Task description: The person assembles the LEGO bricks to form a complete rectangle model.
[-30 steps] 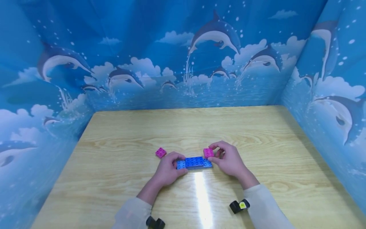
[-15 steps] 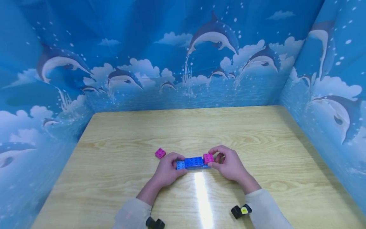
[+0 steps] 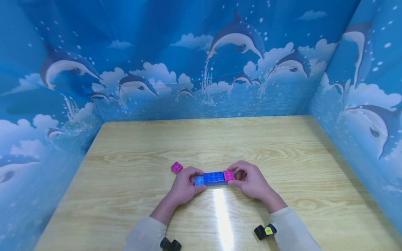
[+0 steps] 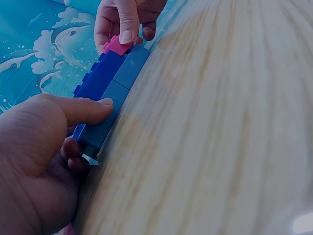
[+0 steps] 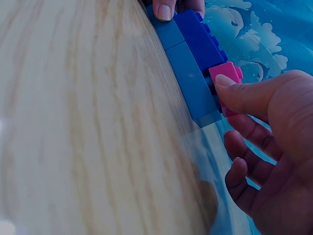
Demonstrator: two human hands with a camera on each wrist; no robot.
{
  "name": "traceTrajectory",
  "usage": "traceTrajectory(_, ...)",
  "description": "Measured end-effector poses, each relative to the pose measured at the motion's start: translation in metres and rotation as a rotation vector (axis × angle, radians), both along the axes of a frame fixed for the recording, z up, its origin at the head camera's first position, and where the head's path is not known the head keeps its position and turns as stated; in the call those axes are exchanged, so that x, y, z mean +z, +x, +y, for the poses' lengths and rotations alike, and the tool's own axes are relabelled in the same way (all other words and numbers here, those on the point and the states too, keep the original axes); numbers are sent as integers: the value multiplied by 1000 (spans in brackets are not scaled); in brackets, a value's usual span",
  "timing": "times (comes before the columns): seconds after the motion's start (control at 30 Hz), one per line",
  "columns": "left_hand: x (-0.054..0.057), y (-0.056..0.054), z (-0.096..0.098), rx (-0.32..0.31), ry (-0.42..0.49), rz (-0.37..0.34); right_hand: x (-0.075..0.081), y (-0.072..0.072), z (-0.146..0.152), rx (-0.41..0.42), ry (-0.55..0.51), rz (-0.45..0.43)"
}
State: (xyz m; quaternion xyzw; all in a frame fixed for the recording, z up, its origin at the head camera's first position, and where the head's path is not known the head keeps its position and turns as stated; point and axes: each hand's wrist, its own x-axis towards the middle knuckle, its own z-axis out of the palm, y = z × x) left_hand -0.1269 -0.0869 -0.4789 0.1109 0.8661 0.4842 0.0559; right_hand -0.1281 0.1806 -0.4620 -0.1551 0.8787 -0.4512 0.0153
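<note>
Two light blue bricks (image 5: 188, 73) lie end to end on the table, with a dark blue brick (image 3: 213, 177) across the middle of their tops. My left hand (image 3: 184, 185) grips the left end of this row between thumb and fingers. At the right end, my right hand (image 3: 250, 179) pinches a small pink brick (image 3: 228, 175) by thumb and forefinger. That pink brick sits right beside the dark blue one, over the light blue studs; in the right wrist view it looks slightly tilted. A second pink brick (image 3: 177, 167) lies loose just beyond the left hand.
The wood-grain table (image 3: 141, 146) spreads around the bricks on every side. A blue curtain (image 3: 163, 62) printed with dolphins stands along its back and sides. Black wrist cameras (image 3: 265, 231) sit at both sleeves.
My right hand has lowered the pink brick from above onto the right end of the blue row. The left hand has kept its hold and place.
</note>
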Motion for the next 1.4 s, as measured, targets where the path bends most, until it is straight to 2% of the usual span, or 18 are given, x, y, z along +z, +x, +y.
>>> traceTrajectory(0.53,1,0,1,-12,-4,-4,4,-5,1,86,72,-31)
traceTrajectory(0.9,2,-3,2,-21,-7,5,4,-4,0,92,144,46)
traceTrajectory(1.13,3,-2,2,-13,-20,-1,-3,-3,1,65,101,40)
traceTrajectory(1.4,5,0,3,0,-19,-12,-11,1,1,4,-19,31)
